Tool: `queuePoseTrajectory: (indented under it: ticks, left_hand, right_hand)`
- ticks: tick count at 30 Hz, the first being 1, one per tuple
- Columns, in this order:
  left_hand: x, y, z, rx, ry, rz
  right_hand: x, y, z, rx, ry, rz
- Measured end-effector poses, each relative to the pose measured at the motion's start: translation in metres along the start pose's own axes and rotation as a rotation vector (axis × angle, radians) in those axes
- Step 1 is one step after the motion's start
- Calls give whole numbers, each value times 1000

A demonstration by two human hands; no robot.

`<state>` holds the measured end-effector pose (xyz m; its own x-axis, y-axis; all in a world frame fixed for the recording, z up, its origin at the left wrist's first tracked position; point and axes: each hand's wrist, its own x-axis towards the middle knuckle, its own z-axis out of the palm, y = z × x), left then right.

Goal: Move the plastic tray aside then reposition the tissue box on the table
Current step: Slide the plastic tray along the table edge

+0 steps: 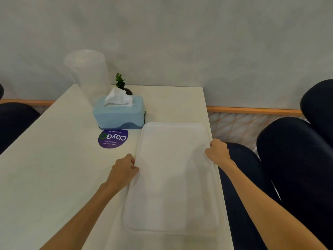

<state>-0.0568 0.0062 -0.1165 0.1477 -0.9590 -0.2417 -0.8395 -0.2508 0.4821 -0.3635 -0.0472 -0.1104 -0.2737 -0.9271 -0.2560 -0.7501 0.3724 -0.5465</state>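
Note:
A translucent white plastic tray (173,179) lies along the right side of the cream table (54,177), its right rim at the table's edge. My left hand (124,169) grips the tray's left rim and my right hand (218,151) grips its right rim. A light blue tissue box (119,114) with a white tissue sticking out stands just beyond the tray's far left corner, close to it.
A tall clear plastic container (88,74) and a small potted plant (121,85) stand behind the tissue box by the wall. A purple round sticker (113,138) lies on the table in front of the box. Dark chairs (292,159) sit to the right.

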Motion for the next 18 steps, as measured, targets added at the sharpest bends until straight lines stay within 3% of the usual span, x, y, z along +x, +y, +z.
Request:
queuePoseTrajectory:
  ticks: [18]
  left_hand:
    - [-11, 1, -6, -68, -30, -51]
  right_hand:
    - [-4, 3, -16, -30, -86, -57]
